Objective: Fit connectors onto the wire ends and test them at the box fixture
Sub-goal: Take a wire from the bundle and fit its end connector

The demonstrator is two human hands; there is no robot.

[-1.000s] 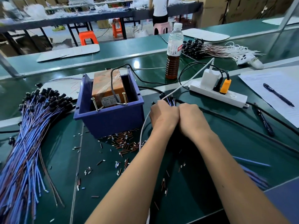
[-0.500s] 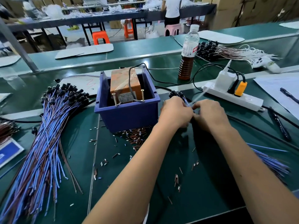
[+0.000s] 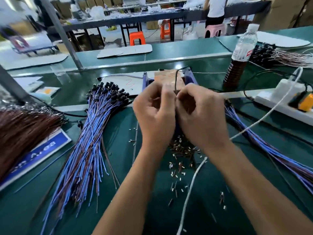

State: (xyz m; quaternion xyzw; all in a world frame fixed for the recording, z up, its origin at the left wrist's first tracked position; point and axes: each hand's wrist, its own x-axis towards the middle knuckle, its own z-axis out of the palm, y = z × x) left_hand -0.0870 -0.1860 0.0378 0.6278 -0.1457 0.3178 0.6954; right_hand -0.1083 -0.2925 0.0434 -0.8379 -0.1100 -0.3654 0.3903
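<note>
Two bundles of wire lie at the left of the green table [image 3: 118, 209]: a brown bundle [image 3: 25, 126] at the far left edge, resting partly over a blue-and-white sign [image 3: 39, 155], and just to its right a long blue and brown wire bundle [image 3: 88, 150] with black connectors [image 3: 110, 90] clustered at its far end. Behind that cluster lies a white sheet [image 3: 122, 82] with a red scribble.

Near the middle, the left hand [image 3: 154, 112] and right hand [image 3: 201, 114] are raised side by side, touching, in front of the blue box fixture [image 3: 189, 77] – only its upper rim and the brown block [image 3: 167, 77] inside it show above the knuckles. Both hands have their fingers curled inward with the fingertips meeting between them; motion blur hides what they pinch, so I cannot tell whether either holds a wire or a connector. A dark cable [image 3: 176, 80] runs down from the box to the point where the fingertips meet.

Below the hands a scatter of small metal terminals [image 3: 181, 150] lies on the table, and a white cord [image 3: 191, 189] crosses it.

To the right, another blue wire bundle [image 3: 264, 141] fans out from behind the right hand toward the near right edge. Farther back stands a plastic bottle [image 3: 240, 55] part-filled with dark liquid, with more wires with black ends [image 3: 271, 55] beside it – and a white power strip [image 3: 288, 102] with an orange plug [image 3: 304, 102] at the right edge.
</note>
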